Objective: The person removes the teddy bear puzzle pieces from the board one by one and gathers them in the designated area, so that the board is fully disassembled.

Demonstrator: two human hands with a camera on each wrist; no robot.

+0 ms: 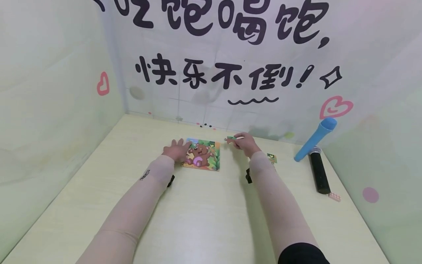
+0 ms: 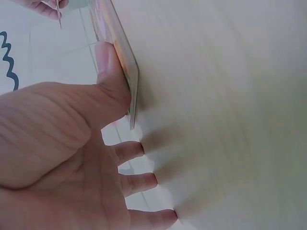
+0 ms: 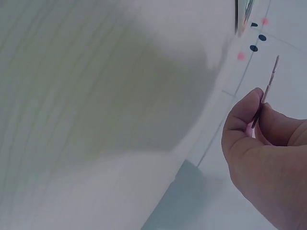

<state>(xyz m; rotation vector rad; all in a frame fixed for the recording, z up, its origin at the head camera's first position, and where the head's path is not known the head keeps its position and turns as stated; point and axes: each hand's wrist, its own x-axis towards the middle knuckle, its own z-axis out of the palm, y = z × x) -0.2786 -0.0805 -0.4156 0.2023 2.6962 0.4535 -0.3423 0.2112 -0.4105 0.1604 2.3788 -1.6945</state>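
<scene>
A jigsaw puzzle (image 1: 202, 157) with a brown bear picture lies flat on the table. My left hand (image 1: 177, 150) rests at its left side, thumb on the puzzle's edge and the other fingers spread, their tips on the tabletop in the left wrist view. Just right of the puzzle and raised above the table, my right hand (image 1: 247, 144) pinches a small puzzle piece (image 1: 229, 139) between thumb and forefinger. Seen edge-on in the right wrist view, the piece (image 3: 272, 79) looks thin. Another puzzle piece (image 1: 272, 158) shows beside the right forearm, which partly hides that area.
At the table's right side, a blue microphone-shaped object (image 1: 314, 140) leans up near a black cylinder (image 1: 319, 172) with a silvery end. A small pink-and-white item (image 1: 334, 197) lies by the cylinder. Printed wall sheets (image 1: 204, 106) enclose the table at the back and sides.
</scene>
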